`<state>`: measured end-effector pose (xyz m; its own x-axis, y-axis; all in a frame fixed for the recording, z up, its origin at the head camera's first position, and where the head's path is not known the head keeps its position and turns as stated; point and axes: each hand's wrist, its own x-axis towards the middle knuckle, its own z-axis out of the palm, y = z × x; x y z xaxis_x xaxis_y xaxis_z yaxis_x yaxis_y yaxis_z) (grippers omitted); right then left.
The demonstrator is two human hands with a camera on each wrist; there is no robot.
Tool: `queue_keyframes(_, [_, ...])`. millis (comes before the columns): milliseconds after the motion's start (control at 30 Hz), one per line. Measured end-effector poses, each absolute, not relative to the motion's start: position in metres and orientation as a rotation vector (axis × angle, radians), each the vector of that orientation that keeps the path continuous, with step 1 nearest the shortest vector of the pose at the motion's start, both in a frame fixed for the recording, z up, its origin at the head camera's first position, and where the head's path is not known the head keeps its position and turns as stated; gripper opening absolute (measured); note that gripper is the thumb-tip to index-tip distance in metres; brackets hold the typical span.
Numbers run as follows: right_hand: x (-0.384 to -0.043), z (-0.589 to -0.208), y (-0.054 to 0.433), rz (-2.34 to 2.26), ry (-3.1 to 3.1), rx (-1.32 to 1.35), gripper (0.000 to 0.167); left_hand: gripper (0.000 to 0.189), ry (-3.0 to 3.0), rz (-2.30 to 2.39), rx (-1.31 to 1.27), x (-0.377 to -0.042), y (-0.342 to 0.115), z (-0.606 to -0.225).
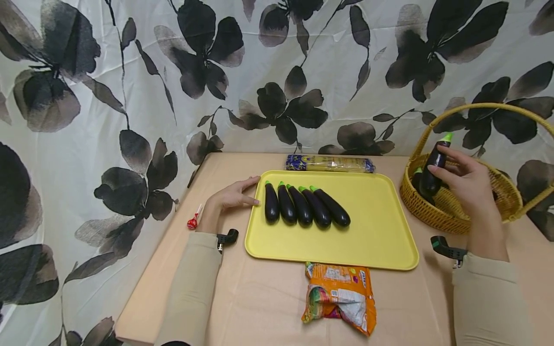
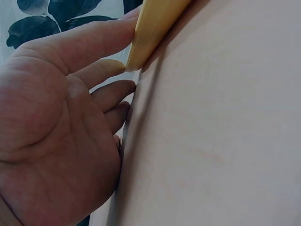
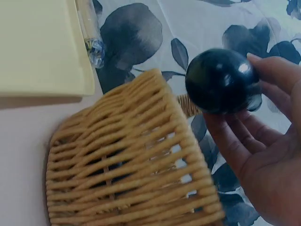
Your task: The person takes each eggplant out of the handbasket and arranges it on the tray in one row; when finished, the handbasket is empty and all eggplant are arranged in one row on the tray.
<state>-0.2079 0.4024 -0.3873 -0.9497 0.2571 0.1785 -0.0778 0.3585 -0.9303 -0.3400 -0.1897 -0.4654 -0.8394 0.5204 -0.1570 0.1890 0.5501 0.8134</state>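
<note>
Floral curtain [image 1: 346, 110] behind pale worktop [image 1: 251, 298]. We see right hand [image 1: 469, 185] grasping eggplant [image 1: 434, 166] over wicker basket [image 1: 426, 211], which stands beyond yellow tray's [image 1: 376, 221] right edge. Held eggplant's long axis steep, green stem end up; tray lies to its left, right hand nearer. Five eggplants [image 1: 303, 206] side by side near tray's left edge; left hand [image 1: 231, 194] touches that edge, fingers loosely extended. We note long packet [image 1: 331, 163] along tray's far edge, orange bag [image 1: 342, 293] by near edge, lollipop [image 1: 193, 222] near worktop's left edge.

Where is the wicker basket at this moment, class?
In the head view, the wicker basket stands at the table's right side, beside the yellow tray; the right hand holds an eggplant close by.
</note>
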Motion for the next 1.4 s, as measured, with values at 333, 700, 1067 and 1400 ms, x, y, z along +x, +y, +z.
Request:
queue_keyframes(333, [-0.205, -0.383, 0.382, 1.642, -2.305, -0.024, 0.061, 0.100, 2.406, 1.192, 0.601, -0.341, -0.191, -0.464])
queue_keyframes(700, [-0.211, -0.384, 0.350, 1.626, -2.409, 0.133, 0.059, 0.100, 2.403, 1.192, 0.576, -0.341, -0.191, -0.465])
queue_keyframes(1067, [-0.222, -0.391, 0.333, 1.490, -2.678, 0.182, 0.067, 0.099, 2.411, 1.189, 0.580, -0.340, -0.191, -0.466])
queue_keyframes(1400, [-0.227, -0.397, 0.315, 1.469, -2.749, 0.312, 0.066, 0.098, 2.396, 1.214, 0.596, -0.340, -0.189, -0.465])
